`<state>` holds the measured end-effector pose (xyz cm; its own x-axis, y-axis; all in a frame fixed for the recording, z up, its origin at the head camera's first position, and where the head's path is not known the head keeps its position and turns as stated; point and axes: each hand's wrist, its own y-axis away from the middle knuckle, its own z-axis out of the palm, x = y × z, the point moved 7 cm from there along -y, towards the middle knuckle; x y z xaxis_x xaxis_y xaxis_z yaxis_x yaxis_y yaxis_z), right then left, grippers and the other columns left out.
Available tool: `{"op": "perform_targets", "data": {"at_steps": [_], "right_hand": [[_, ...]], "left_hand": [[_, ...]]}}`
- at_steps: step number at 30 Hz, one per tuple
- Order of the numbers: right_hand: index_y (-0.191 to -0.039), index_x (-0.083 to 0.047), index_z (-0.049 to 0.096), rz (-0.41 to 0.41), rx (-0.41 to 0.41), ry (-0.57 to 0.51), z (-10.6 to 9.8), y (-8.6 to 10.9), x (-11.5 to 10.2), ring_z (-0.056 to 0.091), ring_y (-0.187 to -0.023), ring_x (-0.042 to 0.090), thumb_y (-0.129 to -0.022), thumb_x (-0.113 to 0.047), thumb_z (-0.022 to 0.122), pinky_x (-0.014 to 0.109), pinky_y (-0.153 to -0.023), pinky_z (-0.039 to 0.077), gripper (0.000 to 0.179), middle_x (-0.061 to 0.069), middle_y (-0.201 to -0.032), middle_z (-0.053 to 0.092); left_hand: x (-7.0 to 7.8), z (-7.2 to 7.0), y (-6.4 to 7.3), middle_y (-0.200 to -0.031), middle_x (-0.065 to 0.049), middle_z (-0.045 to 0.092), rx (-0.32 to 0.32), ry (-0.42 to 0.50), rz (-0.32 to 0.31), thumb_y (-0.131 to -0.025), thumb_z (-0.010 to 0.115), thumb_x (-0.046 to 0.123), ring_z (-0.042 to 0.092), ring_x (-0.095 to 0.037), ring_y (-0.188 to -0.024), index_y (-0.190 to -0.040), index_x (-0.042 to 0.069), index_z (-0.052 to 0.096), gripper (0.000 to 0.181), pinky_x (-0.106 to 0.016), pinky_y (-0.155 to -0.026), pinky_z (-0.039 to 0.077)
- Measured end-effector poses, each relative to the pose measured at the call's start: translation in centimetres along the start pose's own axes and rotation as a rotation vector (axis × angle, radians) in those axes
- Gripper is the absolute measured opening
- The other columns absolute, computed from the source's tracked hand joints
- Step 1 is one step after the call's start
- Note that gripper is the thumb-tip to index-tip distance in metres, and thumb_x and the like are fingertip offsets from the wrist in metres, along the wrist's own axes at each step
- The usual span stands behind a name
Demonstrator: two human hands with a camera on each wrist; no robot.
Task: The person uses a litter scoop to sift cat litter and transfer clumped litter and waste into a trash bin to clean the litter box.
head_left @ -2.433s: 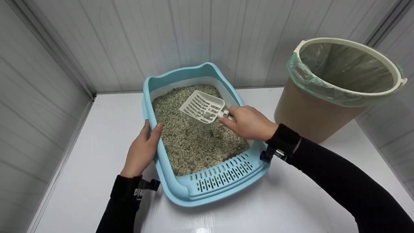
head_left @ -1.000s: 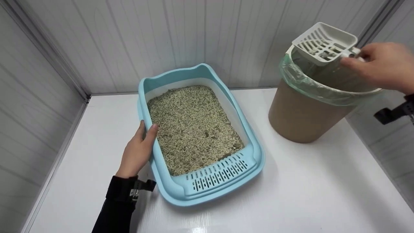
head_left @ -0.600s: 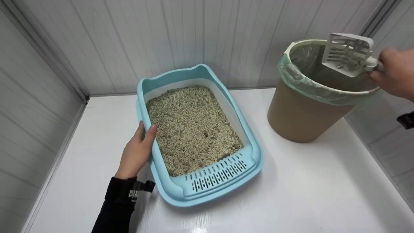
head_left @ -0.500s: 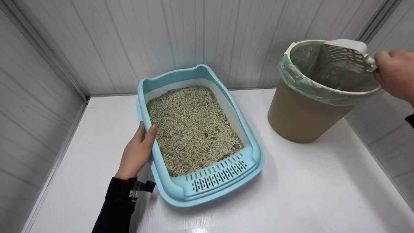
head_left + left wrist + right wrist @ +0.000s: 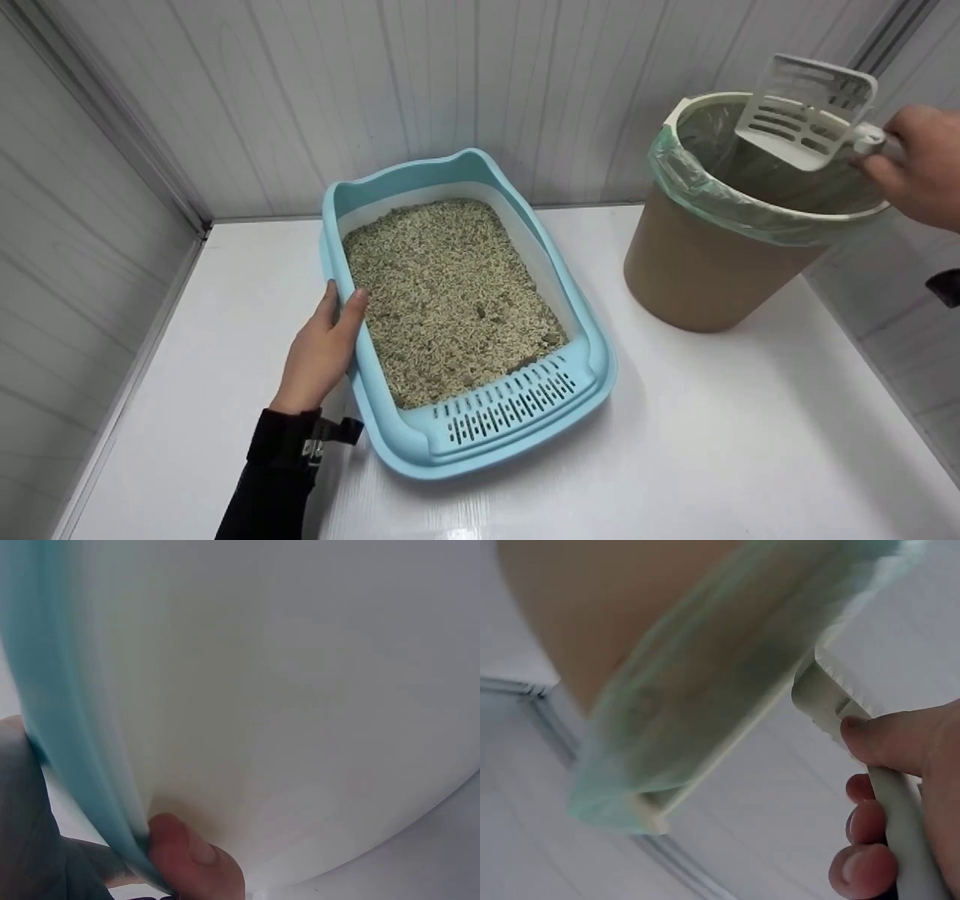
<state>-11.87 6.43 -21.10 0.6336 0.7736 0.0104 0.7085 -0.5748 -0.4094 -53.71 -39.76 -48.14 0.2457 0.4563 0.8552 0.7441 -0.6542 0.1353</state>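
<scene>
At the right of the head view, my right hand (image 5: 919,165) grips the handle of a white slotted litter scoop (image 5: 799,120). The scoop is tilted over the mouth of a brown trash can (image 5: 701,270), and no clumps show in its slotted pan. In the right wrist view, fingers wrap the handle (image 5: 889,802) beside the bagged rim. My left hand (image 5: 319,352) holds the left rim of a blue litter box (image 5: 570,307), thumb on top. The left wrist view shows a fingertip (image 5: 191,855) against the box's pale wall. Grey-beige litter (image 5: 442,285) fills the box, with a few dark bits near the front.
A thin green bag (image 5: 697,176) lines the can and folds over its rim. Box and can stand on a white surface (image 5: 697,435), the can to the right. Grey panel walls (image 5: 480,82) close in the back and both sides.
My right hand carried the scoop from above the litter to the trash can, tipped it over and turned it back up. The clumps left the scoop. My left hand stayed on the rim.
</scene>
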Motion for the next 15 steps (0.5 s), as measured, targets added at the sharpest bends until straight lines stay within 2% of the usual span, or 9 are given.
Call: {"op": "perform_targets", "data": {"at_steps": [3,5,7,10,15], "right_hand": [[-0.106,0.020,0.060,0.048,-0.006,-0.077,-1.5,0.3,-2.0,0.047,-0.050,0.026,-0.109,-0.019,0.069,0.028,-0.046,0.028,0.040,0.036,-0.077,0.059],[-0.110,0.015,0.063,0.013,-0.028,-0.074,-2.3,0.7,-4.3,0.045,-0.052,0.025,-0.110,-0.030,0.069,0.032,-0.049,0.030,0.046,0.026,-0.071,0.057],[-0.112,0.010,0.067,-0.052,-0.083,-0.063,-2.4,1.1,-7.1,0.048,-0.056,0.027,-0.110,-0.038,0.069,0.038,-0.053,0.033,0.048,0.016,-0.068,0.058],[-0.114,0.002,0.071,-0.179,-0.194,-0.094,-1.3,1.8,-11.8,0.054,-0.064,0.028,-0.109,-0.043,0.073,0.044,-0.058,0.040,0.045,0.008,-0.073,0.063],[-0.117,-0.008,0.074,-0.340,-0.406,-0.175,2.8,3.3,-19.3,0.063,-0.073,0.021,-0.108,-0.041,0.077,0.048,-0.066,0.052,0.034,0.000,-0.084,0.070]], "left_hand": [[0.1,0.1,-0.1,-0.181,-0.025,0.021,0.005,-0.002,0.007,-0.103,0.037,0.090,0.046,-0.047,-0.153,-0.180,0.019,0.004,0.110,-0.064,-0.121,0.040],[0.2,0.1,-0.1,-0.181,-0.025,0.023,0.011,-0.006,0.012,-0.104,0.037,0.089,0.049,-0.047,-0.151,-0.180,0.018,0.005,0.109,-0.064,-0.120,0.042],[0.3,0.2,-0.1,-0.180,-0.026,0.025,0.017,-0.010,0.016,-0.104,0.037,0.089,0.051,-0.047,-0.148,-0.180,0.018,0.006,0.109,-0.064,-0.118,0.044],[0.6,0.3,-0.2,-0.179,-0.027,0.026,0.023,-0.017,0.021,-0.105,0.037,0.088,0.051,-0.048,-0.148,-0.180,0.015,0.006,0.109,-0.065,-0.116,0.046],[0.8,0.4,-0.1,-0.178,-0.028,0.028,0.029,-0.018,0.020,-0.105,0.037,0.087,0.053,-0.048,-0.147,-0.180,0.014,0.007,0.109,-0.064,-0.116,0.047]]}}
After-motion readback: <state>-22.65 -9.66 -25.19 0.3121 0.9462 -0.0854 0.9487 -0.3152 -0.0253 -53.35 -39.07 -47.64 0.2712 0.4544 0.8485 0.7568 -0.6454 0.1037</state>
